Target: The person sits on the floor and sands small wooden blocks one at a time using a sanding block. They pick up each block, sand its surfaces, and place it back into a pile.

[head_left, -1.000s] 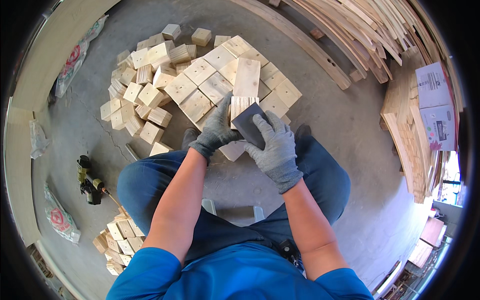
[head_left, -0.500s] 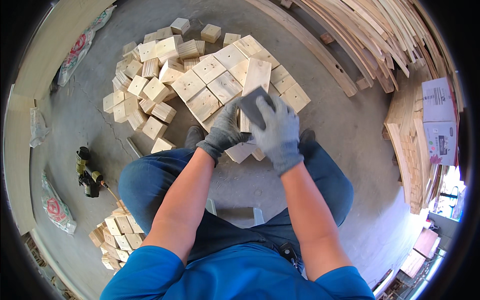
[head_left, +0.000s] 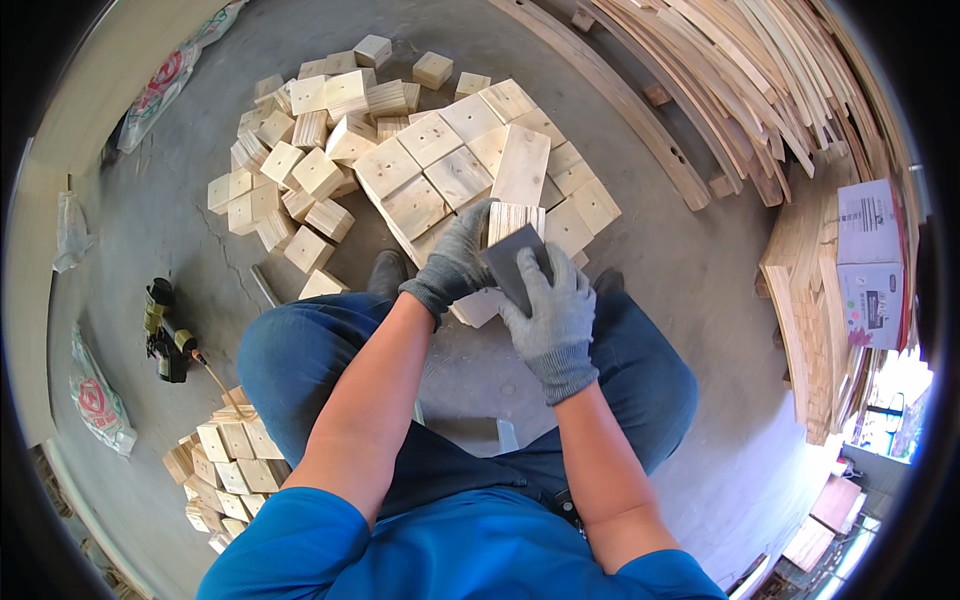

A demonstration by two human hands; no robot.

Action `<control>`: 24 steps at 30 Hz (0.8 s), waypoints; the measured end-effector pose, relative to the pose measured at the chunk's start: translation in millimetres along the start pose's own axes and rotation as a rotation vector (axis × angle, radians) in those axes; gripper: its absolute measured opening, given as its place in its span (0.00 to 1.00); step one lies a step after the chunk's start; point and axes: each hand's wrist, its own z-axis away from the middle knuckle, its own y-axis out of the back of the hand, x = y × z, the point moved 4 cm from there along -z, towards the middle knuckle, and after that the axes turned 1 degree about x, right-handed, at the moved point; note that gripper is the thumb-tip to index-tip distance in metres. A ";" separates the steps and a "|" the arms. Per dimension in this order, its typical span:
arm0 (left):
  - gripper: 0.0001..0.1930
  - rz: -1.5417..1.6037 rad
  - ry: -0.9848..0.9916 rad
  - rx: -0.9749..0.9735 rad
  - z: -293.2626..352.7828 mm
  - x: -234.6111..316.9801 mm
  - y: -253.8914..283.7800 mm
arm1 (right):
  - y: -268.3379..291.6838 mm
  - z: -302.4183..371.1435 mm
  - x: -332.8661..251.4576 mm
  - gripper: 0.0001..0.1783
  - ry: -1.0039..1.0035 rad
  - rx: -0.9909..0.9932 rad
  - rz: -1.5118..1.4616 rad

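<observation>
My left hand [head_left: 456,262], in a grey knit glove, grips a pale wooden block [head_left: 513,218] from its left side. My right hand [head_left: 553,312], also gloved, presses a dark grey sanding pad [head_left: 512,262] against the block's near face. Both hands are held above my knees, just in front of a pile of square wooden blocks [head_left: 430,170] on the concrete floor. The lower part of the held block is hidden by the pad and fingers.
A second stack of small blocks [head_left: 222,470] lies at my lower left. A black and yellow power tool [head_left: 165,330] rests on the floor to the left. Long wooden slats [head_left: 740,90] fill the upper right, with a cardboard box [head_left: 872,262] on stacked boards.
The view has shifted slightly, so hands and block now sit lower in the picture. My right hand has slid the pad downward along the block; my left keeps its grip.
</observation>
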 end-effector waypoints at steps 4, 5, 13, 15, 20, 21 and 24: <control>0.60 0.104 0.043 -0.014 0.1 2.3 -3.3 | -1.3 0.3 1.3 0.40 -0.025 -0.024 -0.024; 0.61 0.042 0.018 -0.015 -0.2 -4.2 -0.6 | -2.3 -8.4 -0.1 0.40 -0.018 -0.011 -0.026; 0.62 -0.055 -0.053 0.074 0.3 5.8 -1.6 | -17.2 -129.8 19.1 0.37 -0.079 0.004 0.039; 0.61 -0.115 -0.078 0.059 1.7 5.1 0.9 | -13.0 -121.8 15.5 0.38 -0.092 -0.009 0.003; 0.55 -0.018 -0.065 0.058 4.0 -11.0 -0.9 | -7.5 -43.7 -4.6 0.41 -0.027 0.005 -0.018; 0.52 0.006 -0.057 0.025 1.4 3.0 -2.9 | -6.2 -24.9 -3.6 0.42 -0.027 0.011 -0.011; 0.41 0.063 -0.041 0.062 3.0 2.5 -3.7 | -5.1 14.3 -10.8 0.41 -0.021 -0.020 0.003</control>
